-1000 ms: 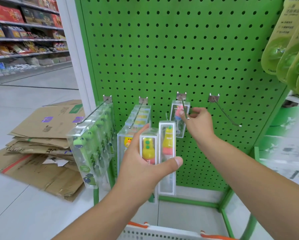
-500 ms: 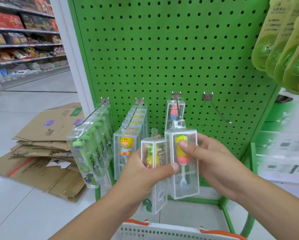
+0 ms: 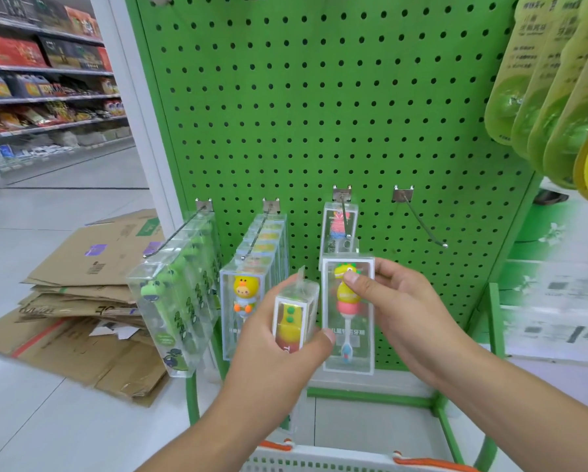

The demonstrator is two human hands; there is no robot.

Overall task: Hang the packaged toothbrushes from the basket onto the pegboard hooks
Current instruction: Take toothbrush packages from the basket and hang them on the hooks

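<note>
Packs have split since a moment ago: my right hand [image 3: 404, 308] is now pinching one pack [image 3: 348, 315] just below the third hook [image 3: 345, 216], while my left hand [image 3: 279, 345] is gripping another [image 3: 294, 318]; hanging seems next.

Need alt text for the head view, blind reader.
Two hands each hold a clear toothbrush package before a green pegboard: the right hand lifts one toward a hook already carrying one pack, the left hand grips another. The rightmost hook is empty.
</note>
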